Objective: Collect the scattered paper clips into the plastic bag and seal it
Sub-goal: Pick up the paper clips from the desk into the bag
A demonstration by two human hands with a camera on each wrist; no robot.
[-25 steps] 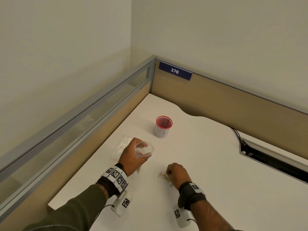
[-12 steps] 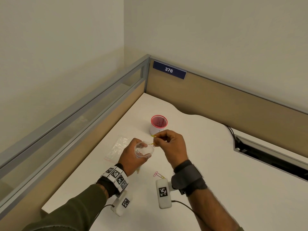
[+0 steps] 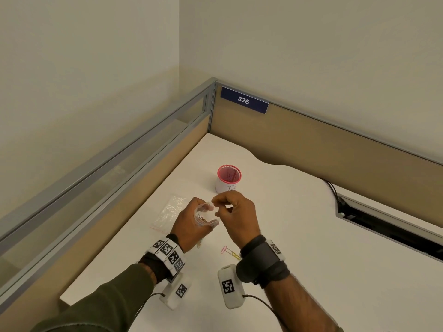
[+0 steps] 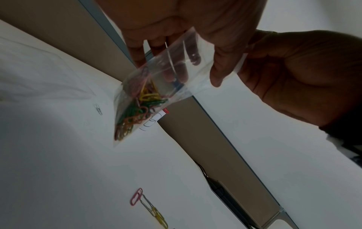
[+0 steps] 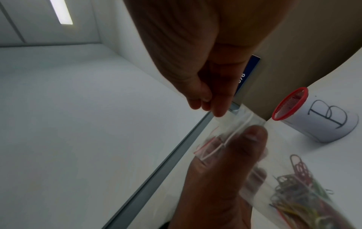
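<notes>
We are in an office cubicle: tan partition panels (image 3: 311, 149) with metal trim, a numbered nameplate "376" (image 3: 244, 100), a white desk (image 3: 287, 236) with a cable cutout (image 3: 383, 226).

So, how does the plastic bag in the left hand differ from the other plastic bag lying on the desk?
The held bag is lifted, with its mouth open, gripped by the left hand; the spare bag lies flat on the desk, untouched. The held bag contains coloured paper clips; the spare bag shows none. Both are clear plastic.

Clear plastic bag (image 4: 176, 65) holds red, yellow, green paper clips (image 4: 137, 111); red-rimmed cup (image 3: 229, 174).
</notes>
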